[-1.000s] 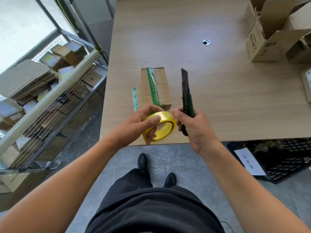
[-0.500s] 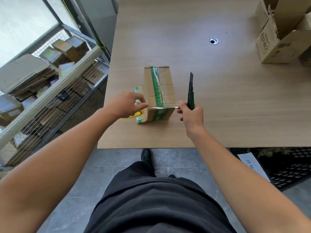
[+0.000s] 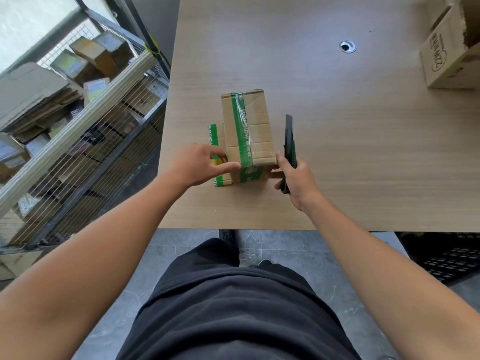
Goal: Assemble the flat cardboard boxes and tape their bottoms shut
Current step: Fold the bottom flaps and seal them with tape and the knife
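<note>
The cardboard box (image 3: 255, 131) is lying on the wooden table (image 3: 368, 157), near its front edge, just ahead of the person. Its long axis is running away from the person, with the far end leaning slightly left. It is plain brown and creased across its top. A green tape strip (image 3: 240, 131) with white lettering is running lengthwise along it and folding down over the near face. Clear tape is glinting at the far end. A lower cardboard piece (image 3: 217, 133) with a green edge is sitting against the box's left side.

The left hand (image 3: 200, 165) is reaching to the box's near left corner, its thumb stretching along the near top edge. A sliver of a yellow tape roll (image 3: 215, 162) is showing between thumb and fingers; whether the hand is gripping it I cannot tell. The right hand (image 3: 296, 178) is gripping a black and green utility knife (image 3: 289, 144) that is pointing away from the person, and one fingertip is touching the box's near right corner.
</note>
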Demonstrator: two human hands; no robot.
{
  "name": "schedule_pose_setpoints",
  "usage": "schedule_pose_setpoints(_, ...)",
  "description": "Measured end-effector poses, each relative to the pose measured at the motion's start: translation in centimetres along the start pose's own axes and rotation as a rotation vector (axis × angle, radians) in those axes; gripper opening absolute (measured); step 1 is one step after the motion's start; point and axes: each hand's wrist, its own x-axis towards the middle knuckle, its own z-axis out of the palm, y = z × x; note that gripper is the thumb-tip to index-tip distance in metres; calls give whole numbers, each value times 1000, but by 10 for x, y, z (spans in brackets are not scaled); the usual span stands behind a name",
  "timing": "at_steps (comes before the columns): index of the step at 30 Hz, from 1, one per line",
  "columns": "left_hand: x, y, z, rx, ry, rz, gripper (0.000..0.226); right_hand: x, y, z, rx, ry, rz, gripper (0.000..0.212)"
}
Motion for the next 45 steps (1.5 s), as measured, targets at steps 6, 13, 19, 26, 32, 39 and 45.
schedule_pose_setpoints(6, -3, 1, -1, -214, -160, -128, 25, 1, 2, 11, 441, -104, 255, 21)
schedule_pose_setpoints(13, -2, 5, -4, -320, -184, -170, 19, -7, -3, 14, 101, 91, 120, 25)
schedule_pose_setpoints(19, -9, 0, -1, -226, -163, -138, 20, -55, -50, 28, -252, 120, -363, 20)
schedule_pose_setpoints(26, -9, -25, -2, -336, -294, -110, 30, -73, -45, 87, -830, 18, -424, 43)
schedule_pose_setpoints(32, -6, -51, -14, -429, -326, -30, 22, -78, -42, 83, -903, -63, -328, 49)
schedule_pose_setpoints(39, -5, -62, -15, -253, -246, -49, 26, -83, -51, 89, -1205, -277, -135, 56)
schedule_pose_setpoints(45, -3, -52, -2, -145, -139, -109, 21, -83, -51, 93, -1246, -273, -66, 65)
